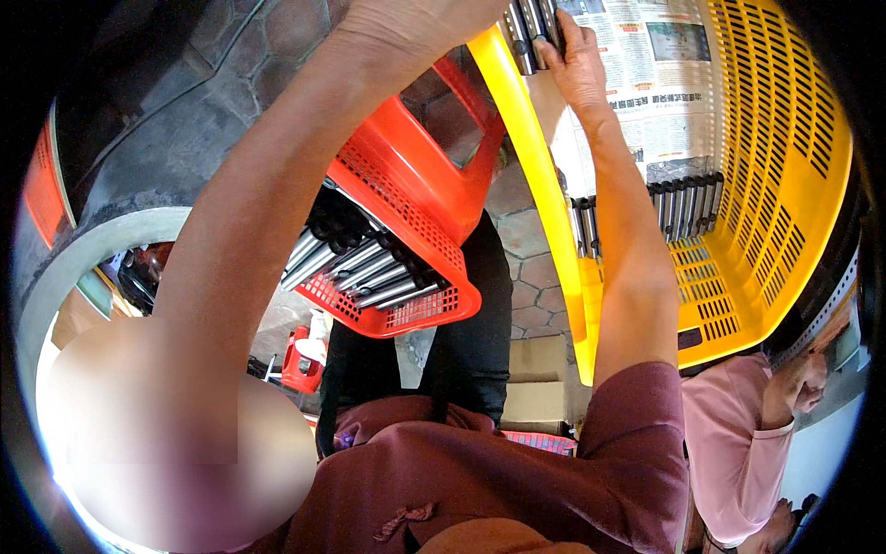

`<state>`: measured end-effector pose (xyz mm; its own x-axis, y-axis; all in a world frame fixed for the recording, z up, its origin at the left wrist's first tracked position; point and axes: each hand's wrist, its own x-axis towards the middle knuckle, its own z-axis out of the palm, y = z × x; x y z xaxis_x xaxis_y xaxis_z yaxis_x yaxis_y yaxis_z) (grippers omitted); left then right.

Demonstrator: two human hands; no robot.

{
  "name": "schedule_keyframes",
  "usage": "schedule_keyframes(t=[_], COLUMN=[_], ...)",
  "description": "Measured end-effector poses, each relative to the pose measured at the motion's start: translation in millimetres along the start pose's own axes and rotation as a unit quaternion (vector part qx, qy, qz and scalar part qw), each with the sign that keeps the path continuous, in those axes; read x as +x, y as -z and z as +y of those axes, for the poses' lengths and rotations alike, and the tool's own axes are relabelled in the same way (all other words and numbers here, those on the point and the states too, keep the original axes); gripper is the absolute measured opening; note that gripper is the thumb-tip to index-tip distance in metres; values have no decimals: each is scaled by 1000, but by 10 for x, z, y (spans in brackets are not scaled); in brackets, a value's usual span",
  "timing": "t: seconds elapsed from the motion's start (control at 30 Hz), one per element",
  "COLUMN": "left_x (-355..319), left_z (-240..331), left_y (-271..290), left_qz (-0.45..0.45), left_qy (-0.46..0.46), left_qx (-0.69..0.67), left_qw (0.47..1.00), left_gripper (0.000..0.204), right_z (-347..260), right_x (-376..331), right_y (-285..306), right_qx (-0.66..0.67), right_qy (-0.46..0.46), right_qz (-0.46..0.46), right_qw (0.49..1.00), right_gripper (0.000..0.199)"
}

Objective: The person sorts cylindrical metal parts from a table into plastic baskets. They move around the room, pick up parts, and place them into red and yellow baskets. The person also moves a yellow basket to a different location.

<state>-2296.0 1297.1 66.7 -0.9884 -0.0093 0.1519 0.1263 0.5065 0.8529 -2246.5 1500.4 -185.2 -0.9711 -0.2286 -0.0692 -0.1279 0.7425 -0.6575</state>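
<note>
At the top edge, my right hand [580,72] is closed against the side of a few shiny metal tubes [532,35] with dark ends, over the far left part of a yellow plastic basket [784,222]. My left hand [443,17] reaches to the basket's far left rim beside the same tubes; its fingers are cut off by the picture's edge. Printed newspaper [646,120] lines the basket. At its near end stands a row of similar tubes [688,205], partly hidden behind my right forearm. More tubes [360,263] lie in a red perforated basket [406,319] below my left forearm.
A red plastic stool or chair [415,157] stands beside the red basket. Between the baskets, hexagonal paving [531,268] shows. A cardboard box [537,379] sits near my legs. To the right is another person in a pink top [734,443]. A round pale rim [120,235] curves at left.
</note>
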Motion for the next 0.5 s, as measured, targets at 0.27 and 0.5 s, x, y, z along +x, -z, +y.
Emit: schedule_keyframes(t=[0.27,0.5], left_x=[8,1], left_z=[107,73], left_y=[14,39], left_qz=[-23,-9], left_qy=[87,52], left_qx=[-44,3], left_qw=[995,999], left_gripper=[18,19], right_z=[-74,-126], right_x=[-3,80], right_y=[13,42], right_qx=[0,24], right_qy=[23,12], right_qz=[-22,-14], right_qw=[999,1000], right_gripper=[53,51])
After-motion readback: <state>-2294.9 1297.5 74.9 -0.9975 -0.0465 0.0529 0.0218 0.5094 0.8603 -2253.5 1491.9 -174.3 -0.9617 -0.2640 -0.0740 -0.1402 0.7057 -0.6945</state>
